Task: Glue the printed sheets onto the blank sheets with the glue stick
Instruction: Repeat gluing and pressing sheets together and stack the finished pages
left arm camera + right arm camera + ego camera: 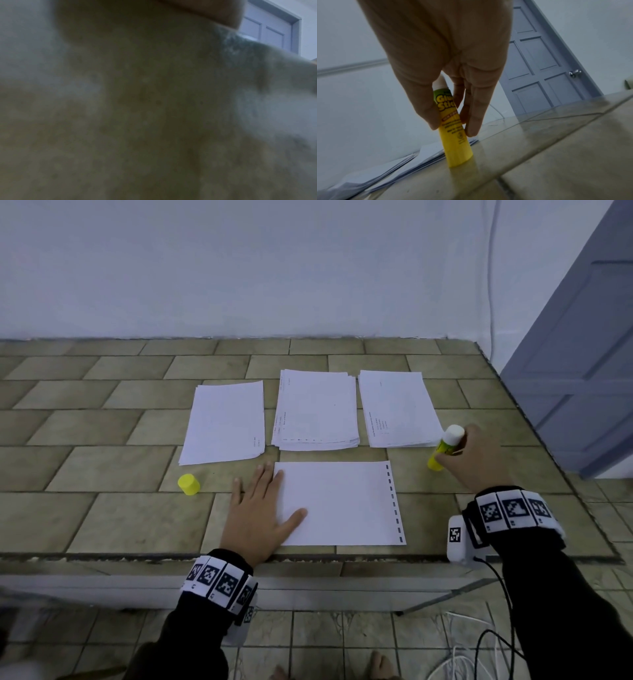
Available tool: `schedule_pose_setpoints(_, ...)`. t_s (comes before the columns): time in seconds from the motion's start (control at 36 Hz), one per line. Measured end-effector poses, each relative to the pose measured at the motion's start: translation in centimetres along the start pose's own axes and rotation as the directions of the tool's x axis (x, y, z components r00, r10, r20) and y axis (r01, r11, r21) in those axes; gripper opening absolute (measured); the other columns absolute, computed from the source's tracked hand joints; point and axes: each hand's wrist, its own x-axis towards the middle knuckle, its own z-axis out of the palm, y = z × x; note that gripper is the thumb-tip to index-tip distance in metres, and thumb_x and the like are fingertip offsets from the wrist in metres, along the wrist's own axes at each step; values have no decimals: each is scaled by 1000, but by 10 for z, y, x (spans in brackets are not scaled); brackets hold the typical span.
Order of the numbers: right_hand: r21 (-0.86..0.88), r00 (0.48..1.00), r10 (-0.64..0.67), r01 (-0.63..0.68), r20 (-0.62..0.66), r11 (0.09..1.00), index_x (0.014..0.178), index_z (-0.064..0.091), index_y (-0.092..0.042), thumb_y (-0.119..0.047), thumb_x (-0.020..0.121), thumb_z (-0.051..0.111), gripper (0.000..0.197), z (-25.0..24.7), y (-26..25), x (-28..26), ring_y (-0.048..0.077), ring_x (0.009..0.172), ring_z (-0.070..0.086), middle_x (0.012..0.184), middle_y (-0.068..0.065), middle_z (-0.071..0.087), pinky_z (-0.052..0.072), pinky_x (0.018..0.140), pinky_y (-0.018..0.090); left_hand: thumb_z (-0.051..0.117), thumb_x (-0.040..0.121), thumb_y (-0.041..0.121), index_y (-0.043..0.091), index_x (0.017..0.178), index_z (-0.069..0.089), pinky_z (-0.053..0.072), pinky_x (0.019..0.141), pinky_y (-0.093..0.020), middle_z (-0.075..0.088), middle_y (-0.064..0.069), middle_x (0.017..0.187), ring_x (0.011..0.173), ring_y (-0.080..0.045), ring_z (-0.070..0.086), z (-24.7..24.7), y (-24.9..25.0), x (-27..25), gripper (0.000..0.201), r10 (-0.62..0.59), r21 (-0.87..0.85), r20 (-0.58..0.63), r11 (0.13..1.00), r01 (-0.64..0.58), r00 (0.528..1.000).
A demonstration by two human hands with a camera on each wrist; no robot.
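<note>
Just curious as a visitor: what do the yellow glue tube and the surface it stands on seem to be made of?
Glue stick: looks like smooth yellow plastic with a printed label. Table: apparently glazed tile, since grout lines divide it and it mirrors the tube.

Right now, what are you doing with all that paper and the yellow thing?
A person is gluing papers on a tiled table. The left hand lies flat on the left edge of a sheet in front. The right hand holds the uncapped glue stick, its base standing on the table beside the right pile. Its yellow cap sits off to the left. Two more piles lie behind.
</note>
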Motion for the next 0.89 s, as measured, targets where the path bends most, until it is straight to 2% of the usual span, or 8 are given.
schedule_pose_setpoints(0.14,112,998,41,-36,-43,993,120,46,-5,-20,75,80,59,1,0,-5,29,96,56,111,13,56,45,75,38,6,79,80,19,158,12,-11,121,-45,-3,3,165,151,-11,-8,-1,1,0,100,-1,-2,4,1000,1,1000)
schedule_pose_setpoints(0.22,87,968,-18,41,-251,995,127,45,-5,-31,77,77,65,-2,-11,-13,32,112,51,126,14,50,39,80,36,5,79,80,19,158,12,-10,121,-45,-3,3,166,151,-11,-8,-1,2,0,100,-5,2,3,1000,5,1000)
schedule_pose_setpoints(0.31,-95,813,-320,314,-487,945,117,52,-6,-22,82,68,42,-9,-33,-22,34,110,50,116,15,55,38,86,36,5,79,80,18,158,12,-11,121,-45,-1,2,166,151,-11,-8,-1,2,-1,100,-8,-2,2,1000,8,1000)
schedule_pose_setpoints(0.39,-159,705,-548,541,-450,826,110,56,-5,-7,86,62,25,-6,-62,-30,28,104,52,109,13,58,40,87,30,6,79,80,18,158,12,-10,121,-45,-1,2,166,151,-11,-8,0,1,0,100,-9,-6,5,1000,9,1000)
schedule_pose_setpoints(0.53,-172,898,-437,438,41,882,129,45,-6,-3,93,50,36,35,-91,-12,24,115,48,123,11,52,44,92,33,4,80,79,17,158,9,-10,122,-46,-3,1,165,151,-12,-8,-1,2,0,100,-4,5,12,1000,4,1000)
schedule_pose_setpoints(0.61,-368,937,-240,322,252,872,129,38,0,-4,91,50,39,66,-93,10,33,122,43,132,19,43,42,99,38,-4,77,82,16,158,6,-10,121,-46,-6,1,165,151,-13,-9,-1,2,0,105,2,28,31,1000,-3,1000)
schedule_pose_setpoints(0.72,-483,973,47,71,227,873,135,39,-3,-14,97,46,40,84,-94,32,41,137,28,152,22,24,30,111,48,-10,76,82,16,158,-1,-12,121,-45,-8,1,165,151,-13,-11,0,1,-1,105,0,52,42,999,-2,999)
schedule_pose_setpoints(0.89,-459,964,155,-40,215,887,124,49,-6,-24,97,49,33,87,-82,49,36,125,45,135,18,47,39,103,51,-13,79,80,17,158,-1,-9,122,-46,-7,1,165,151,-13,-10,1,-1,-1,101,11,28,23,1000,-11,1000)
